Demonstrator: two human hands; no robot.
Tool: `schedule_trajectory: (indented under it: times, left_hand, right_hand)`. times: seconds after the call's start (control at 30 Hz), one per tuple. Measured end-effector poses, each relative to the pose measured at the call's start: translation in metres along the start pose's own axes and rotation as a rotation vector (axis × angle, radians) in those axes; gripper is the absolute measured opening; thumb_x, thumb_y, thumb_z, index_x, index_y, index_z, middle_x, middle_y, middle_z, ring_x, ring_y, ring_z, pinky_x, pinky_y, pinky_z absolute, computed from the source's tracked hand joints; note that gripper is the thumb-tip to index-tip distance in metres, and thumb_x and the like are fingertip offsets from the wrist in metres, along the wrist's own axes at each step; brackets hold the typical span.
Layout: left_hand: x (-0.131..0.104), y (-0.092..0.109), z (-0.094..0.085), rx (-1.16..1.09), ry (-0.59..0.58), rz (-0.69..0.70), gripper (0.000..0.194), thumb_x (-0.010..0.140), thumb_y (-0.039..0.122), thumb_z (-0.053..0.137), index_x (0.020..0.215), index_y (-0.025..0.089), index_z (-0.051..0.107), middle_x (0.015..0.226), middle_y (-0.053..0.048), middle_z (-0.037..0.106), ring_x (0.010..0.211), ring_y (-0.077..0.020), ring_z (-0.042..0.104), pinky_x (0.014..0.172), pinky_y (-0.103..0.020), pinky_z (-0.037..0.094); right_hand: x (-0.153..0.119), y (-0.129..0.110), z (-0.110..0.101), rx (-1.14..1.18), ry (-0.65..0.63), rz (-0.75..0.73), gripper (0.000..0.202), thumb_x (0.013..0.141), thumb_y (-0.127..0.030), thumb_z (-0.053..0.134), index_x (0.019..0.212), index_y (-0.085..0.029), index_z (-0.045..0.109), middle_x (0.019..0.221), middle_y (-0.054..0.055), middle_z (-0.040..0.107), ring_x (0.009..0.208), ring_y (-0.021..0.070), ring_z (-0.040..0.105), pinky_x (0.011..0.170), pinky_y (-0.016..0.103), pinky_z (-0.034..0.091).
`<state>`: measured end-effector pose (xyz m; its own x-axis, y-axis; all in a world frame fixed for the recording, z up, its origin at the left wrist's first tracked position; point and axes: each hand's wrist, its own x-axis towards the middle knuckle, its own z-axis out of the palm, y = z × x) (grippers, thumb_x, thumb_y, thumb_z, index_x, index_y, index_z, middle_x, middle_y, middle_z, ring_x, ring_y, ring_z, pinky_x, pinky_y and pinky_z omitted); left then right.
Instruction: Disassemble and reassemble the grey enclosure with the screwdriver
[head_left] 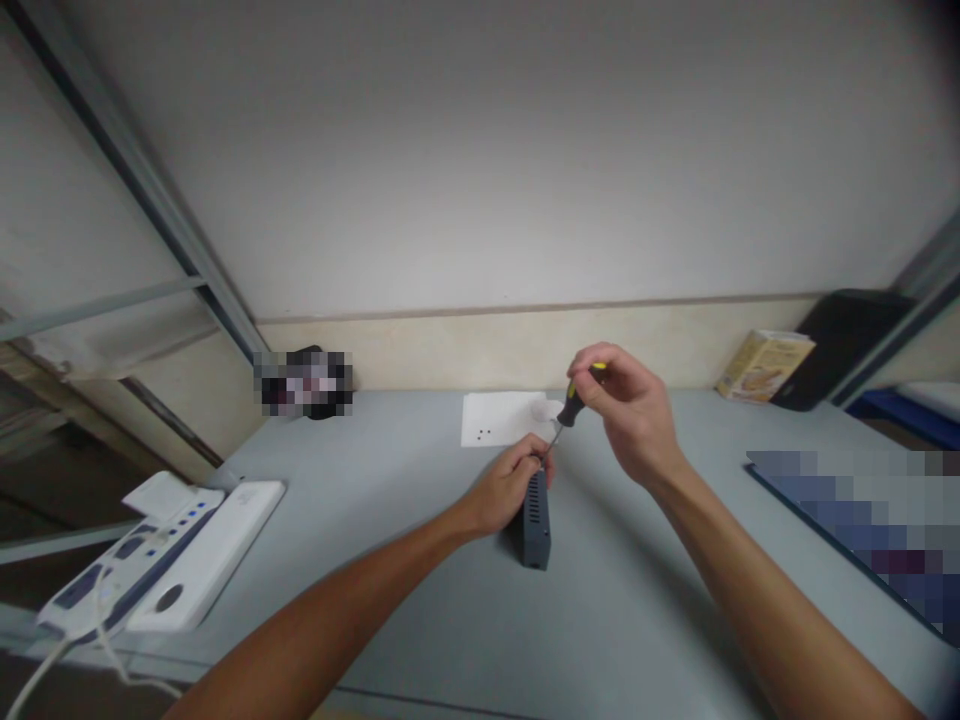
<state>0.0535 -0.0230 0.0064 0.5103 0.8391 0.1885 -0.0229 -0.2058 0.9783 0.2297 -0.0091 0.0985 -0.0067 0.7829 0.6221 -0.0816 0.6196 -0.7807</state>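
My left hand (504, 487) is closed around the far end of a dark grey slotted box (536, 525), which rests on the table. A row of narrow slots runs along the box's upper face. My right hand (630, 410) grips a screwdriver (572, 408) with a black and yellow handle, tilted down to the left. Its metal shaft reaches the far end of the box beside my left fingers; the exact tip is hidden there. Behind my left hand lies a white sheet of paper (499, 415) with several small dark dots, perhaps screws, on it.
On the left are a white power strip (135, 555) with a cable and a long white box (214, 560). A yellow carton (765, 365) leans near a black object (844, 345) at the back right. A blurred flat item (862, 530) lies at the right; a wall closes the back.
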Motion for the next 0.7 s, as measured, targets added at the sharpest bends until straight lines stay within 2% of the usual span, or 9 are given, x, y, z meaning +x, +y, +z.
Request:
schedule_trajectory:
  times: [0.07, 0.17, 0.3, 0.4, 0.47, 0.57, 0.63, 0.7]
  left_hand:
    - [0.0, 0.001, 0.0, 0.0, 0.003, 0.003, 0.015, 0.096, 0.023, 0.038, 0.091, 0.02, 0.052, 0.081, 0.001, 0.054, 0.076, -0.015, 0.049, 0.076, -0.028, 0.041]
    - [0.0, 0.0, 0.0, -0.009, 0.01, -0.001, 0.014, 0.096, 0.023, 0.038, 0.092, 0.02, 0.051, 0.081, 0.0, 0.055, 0.077, -0.0151, 0.05, 0.076, -0.028, 0.041]
    - [0.0, -0.002, 0.0, -0.02, -0.002, -0.006, 0.015, 0.097, 0.024, 0.037, 0.092, 0.02, 0.05, 0.081, 0.0, 0.056, 0.077, -0.0155, 0.051, 0.078, -0.029, 0.042]
    - [0.001, -0.002, 0.001, -0.024, -0.007, -0.005, 0.014, 0.097, 0.024, 0.037, 0.092, 0.02, 0.05, 0.081, 0.0, 0.056, 0.078, -0.0158, 0.051, 0.078, -0.029, 0.042]
    - [0.001, -0.004, 0.001, -0.035, -0.005, -0.007, 0.014, 0.097, 0.024, 0.037, 0.093, 0.02, 0.049, 0.081, 0.0, 0.056, 0.077, -0.0156, 0.05, 0.077, -0.029, 0.041]
    - [0.002, -0.008, 0.0, -0.071, 0.0, -0.015, 0.014, 0.097, 0.025, 0.037, 0.093, 0.02, 0.049, 0.08, 0.0, 0.055, 0.075, -0.0154, 0.049, 0.075, -0.028, 0.041]
    - [0.003, -0.011, 0.0, -0.12, -0.009, -0.019, 0.013, 0.096, 0.026, 0.037, 0.094, 0.02, 0.049, 0.079, 0.0, 0.054, 0.075, -0.0156, 0.049, 0.075, -0.028, 0.041]
    - [0.003, -0.014, -0.001, -0.18, -0.03, -0.01, 0.013, 0.094, 0.028, 0.039, 0.094, 0.019, 0.049, 0.079, 0.0, 0.054, 0.075, -0.0159, 0.049, 0.074, -0.028, 0.041]
  right_hand:
    - [0.0, 0.001, -0.001, 0.008, -0.011, 0.027, 0.015, 0.09, -0.037, 0.075, 0.1, -0.027, 0.073, 0.095, 0.003, 0.066, 0.089, 0.0203, 0.064, 0.081, 0.035, 0.053]
    - [0.0, 0.0, -0.002, 0.082, -0.056, 0.061, 0.02, 0.097, -0.037, 0.065, 0.114, -0.028, 0.071, 0.1, 0.005, 0.071, 0.097, 0.0225, 0.066, 0.089, 0.039, 0.053]
    - [0.0, -0.002, 0.001, 0.128, -0.066, 0.031, 0.021, 0.102, -0.039, 0.057, 0.104, -0.026, 0.072, 0.107, 0.006, 0.071, 0.102, 0.0229, 0.065, 0.092, 0.039, 0.051]
    - [0.0, -0.001, -0.001, 0.07, -0.024, -0.003, 0.014, 0.095, -0.038, 0.069, 0.093, -0.025, 0.073, 0.098, 0.004, 0.067, 0.093, 0.0204, 0.062, 0.083, 0.034, 0.051]
    - [0.001, 0.0, -0.002, 0.061, -0.022, 0.022, 0.011, 0.092, -0.036, 0.073, 0.098, -0.027, 0.074, 0.093, 0.003, 0.066, 0.088, 0.0198, 0.061, 0.08, 0.033, 0.05]
    - [0.001, 0.001, -0.003, 0.127, -0.046, 0.063, 0.019, 0.099, -0.037, 0.062, 0.111, -0.027, 0.073, 0.096, 0.005, 0.07, 0.093, 0.0218, 0.064, 0.087, 0.038, 0.05]
    - [0.001, 0.002, -0.002, 0.146, -0.046, 0.059, 0.021, 0.101, -0.039, 0.058, 0.111, -0.027, 0.072, 0.103, 0.006, 0.071, 0.097, 0.023, 0.064, 0.09, 0.04, 0.05]
    - [0.0, 0.003, -0.001, 0.108, -0.019, 0.037, 0.018, 0.098, -0.041, 0.063, 0.104, -0.027, 0.073, 0.103, 0.005, 0.069, 0.096, 0.0223, 0.064, 0.086, 0.038, 0.051]
